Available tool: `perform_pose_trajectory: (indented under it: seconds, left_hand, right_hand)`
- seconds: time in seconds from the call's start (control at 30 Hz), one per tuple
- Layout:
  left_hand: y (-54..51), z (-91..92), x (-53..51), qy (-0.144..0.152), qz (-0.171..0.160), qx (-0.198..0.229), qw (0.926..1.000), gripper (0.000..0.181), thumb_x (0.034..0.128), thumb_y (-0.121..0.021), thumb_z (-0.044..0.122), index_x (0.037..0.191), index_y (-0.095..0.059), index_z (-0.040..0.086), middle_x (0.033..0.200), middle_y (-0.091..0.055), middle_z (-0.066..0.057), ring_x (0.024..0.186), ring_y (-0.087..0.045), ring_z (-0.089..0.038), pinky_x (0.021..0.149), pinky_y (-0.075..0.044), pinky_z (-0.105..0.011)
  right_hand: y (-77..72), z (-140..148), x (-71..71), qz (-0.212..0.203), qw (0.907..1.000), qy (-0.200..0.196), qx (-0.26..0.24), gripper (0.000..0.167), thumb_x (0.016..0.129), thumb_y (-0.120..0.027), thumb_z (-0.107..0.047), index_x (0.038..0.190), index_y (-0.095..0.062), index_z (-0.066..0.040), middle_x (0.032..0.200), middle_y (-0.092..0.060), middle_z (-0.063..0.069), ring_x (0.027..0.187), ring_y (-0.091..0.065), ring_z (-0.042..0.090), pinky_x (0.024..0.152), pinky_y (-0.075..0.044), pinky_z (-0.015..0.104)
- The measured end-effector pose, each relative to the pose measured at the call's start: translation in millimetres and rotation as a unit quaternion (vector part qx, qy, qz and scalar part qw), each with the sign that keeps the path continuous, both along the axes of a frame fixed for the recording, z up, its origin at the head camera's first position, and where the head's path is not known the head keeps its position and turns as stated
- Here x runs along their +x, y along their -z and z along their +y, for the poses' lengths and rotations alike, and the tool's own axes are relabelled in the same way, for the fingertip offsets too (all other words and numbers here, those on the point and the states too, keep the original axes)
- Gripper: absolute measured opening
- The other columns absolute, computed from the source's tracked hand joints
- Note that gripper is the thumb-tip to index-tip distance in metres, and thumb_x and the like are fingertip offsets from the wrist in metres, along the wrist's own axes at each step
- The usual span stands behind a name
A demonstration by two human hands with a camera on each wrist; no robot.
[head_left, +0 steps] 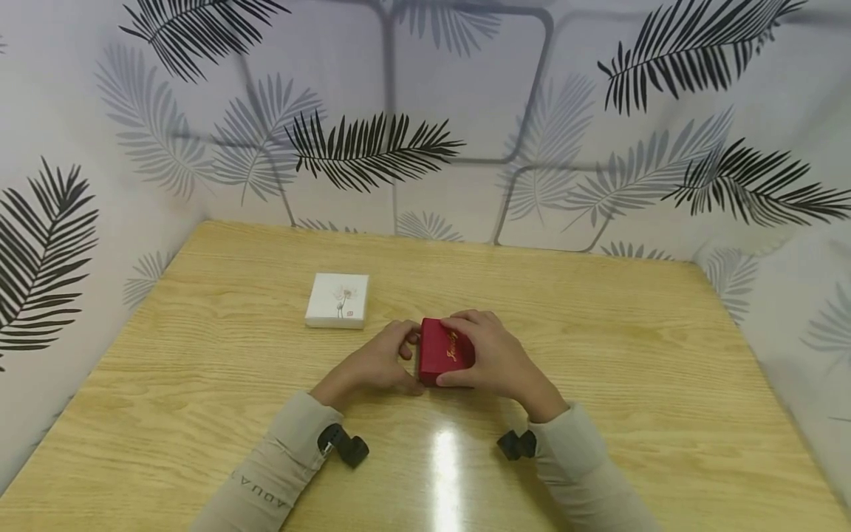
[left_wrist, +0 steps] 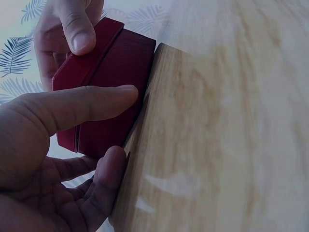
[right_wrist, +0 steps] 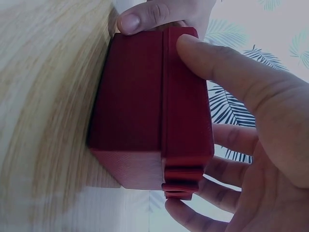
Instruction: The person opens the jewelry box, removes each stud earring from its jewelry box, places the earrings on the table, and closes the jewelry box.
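Observation:
A red jewelry box (head_left: 433, 353) with gold lettering on its lid stands on the table between the two hands. From the right, my right hand (head_left: 499, 362) grips the lid, thumb on the near face and fingers reaching over to the far side. My left hand (head_left: 379, 360) holds the box low at its left end; in the left wrist view its thumb (left_wrist: 108, 102) lies along the lower part. A seam runs between lid and base, and the lid sits down on it. The right wrist view shows a small clasp-like or hinge-like piece (right_wrist: 183, 181) on the lid's edge.
A flat white box (head_left: 337, 297) with a flower drawing lies on the wooden table (head_left: 631, 355), behind and left of the red box. The table's far edge meets a wall covering (head_left: 452, 199) with leaf patterns. Dark wrist cameras (head_left: 352, 449) sit at both cuffs.

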State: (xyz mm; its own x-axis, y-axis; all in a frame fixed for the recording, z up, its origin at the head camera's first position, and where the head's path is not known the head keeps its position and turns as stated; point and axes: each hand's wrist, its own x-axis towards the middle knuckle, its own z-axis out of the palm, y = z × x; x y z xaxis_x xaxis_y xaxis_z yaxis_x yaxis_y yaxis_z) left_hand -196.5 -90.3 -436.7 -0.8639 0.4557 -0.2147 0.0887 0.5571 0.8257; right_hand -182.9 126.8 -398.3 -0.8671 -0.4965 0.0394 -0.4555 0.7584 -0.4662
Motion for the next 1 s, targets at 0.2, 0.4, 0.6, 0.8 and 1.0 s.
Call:
perform_pose_trajectory:
  seconds: [0.2, 0.4, 0.6, 0.8, 1.0]
  left_hand:
    - [2.8, 0.5, -1.0, -0.001, 0.002, -0.003, 1.0000, 0.088, 0.0661, -0.091, 0.008, 0.142, -0.046, 0.006, 0.125, -0.051, -0.010, 0.103, -0.051, -0.019, 0.092, -0.047, -0.034]
    - [2.4, 1.1, -1.0, -0.001, 0.003, -0.002, 1.0000, 0.090, 0.0655, -0.091, 0.008, 0.143, -0.044, 0.004, 0.127, -0.051, -0.010, 0.105, -0.052, -0.020, 0.094, -0.047, -0.035]
    - [3.6, 0.6, -1.7, -0.001, 0.006, -0.001, 1.0000, 0.091, 0.0653, -0.091, 0.008, 0.143, -0.044, 0.003, 0.126, -0.051, -0.010, 0.105, -0.052, -0.020, 0.094, -0.047, -0.035]
    - [3.9, 0.6, -1.7, 0.001, 0.003, -0.004, 1.0000, 0.092, 0.0655, -0.091, 0.008, 0.144, -0.043, 0.003, 0.127, -0.050, -0.010, 0.105, -0.052, -0.020, 0.094, -0.048, -0.035]
    - [4.4, 0.5, -1.6, 0.003, 0.005, -0.007, 1.0000, 0.092, 0.0662, -0.091, 0.008, 0.144, -0.042, 0.004, 0.127, -0.050, -0.010, 0.106, -0.052, -0.020, 0.094, -0.048, -0.034]
  right_hand:
    - [2.1, 0.1, -0.3, 0.000, 1.0000, -0.001, -0.003, 0.081, 0.073, -0.087, -0.043, 0.141, -0.056, -0.011, 0.138, -0.058, 0.010, 0.125, -0.049, 0.028, 0.095, -0.053, 0.050]
    - [2.9, -0.8, 0.1, -0.002, 1.0000, -0.002, -0.001, 0.081, 0.073, -0.088, -0.043, 0.140, -0.056, -0.011, 0.139, -0.057, 0.010, 0.127, -0.048, 0.029, 0.095, -0.053, 0.051]
    - [3.1, -1.8, 0.9, -0.008, 1.0000, 0.000, -0.002, 0.081, 0.072, -0.088, -0.042, 0.140, -0.056, -0.012, 0.140, -0.057, 0.009, 0.130, -0.048, 0.030, 0.095, -0.053, 0.053]
    - [3.6, -2.2, 1.0, -0.011, 0.9999, 0.001, -0.002, 0.081, 0.072, -0.088, -0.041, 0.140, -0.056, -0.012, 0.139, -0.057, 0.008, 0.131, -0.047, 0.030, 0.094, -0.053, 0.054]
    - [5.8, -2.2, 0.6, -0.010, 0.9999, -0.002, -0.002, 0.081, 0.072, -0.089, -0.042, 0.140, -0.056, -0.013, 0.139, -0.057, 0.008, 0.130, -0.048, 0.029, 0.095, -0.053, 0.053]
